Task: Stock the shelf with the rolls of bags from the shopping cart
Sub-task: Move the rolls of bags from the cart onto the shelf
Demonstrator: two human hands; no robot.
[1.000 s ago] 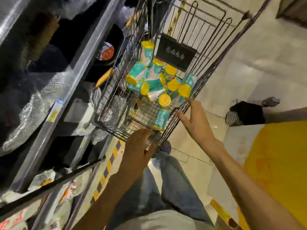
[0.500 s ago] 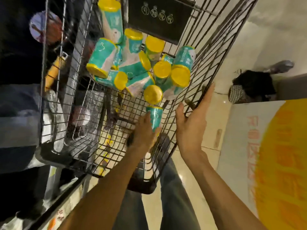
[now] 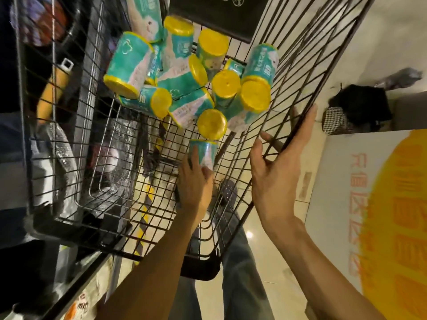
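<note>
The left hand (image 3: pixel 195 192) is inside the shopping cart (image 3: pixel 300 93), its fingers curled round the lower part of one roll of bags (image 3: pixel 204 153). That roll stands nearly upright in the grip, its long axis running up and away from the palm, with its far end just below the heap. The right hand (image 3: pixel 280 172) is spread flat against the outside of the cart's wire side, fingers straight and pointing up along the mesh, thumb hooked through near a wire; it holds no roll and seems to steady the basket.

The other rolls (image 3: pixel 184 77), teal-wrapped with yellow end caps, lie jumbled beyond the left hand's fingertips, further into the cart and slightly towards the right hand. Their axes point every way; several show their yellow caps to the camera. The nearest cap (image 3: pixel 212 124) sits just past the held roll's top.

The shelf (image 3: pixel 76 285) lies on the outer side of the left arm, low and close to the elbow. So the left hand is both the one with the roll and the nearer to the shelf; the move probably calls for lifting the roll clear of the cart's rim, then swinging it outward.
</note>
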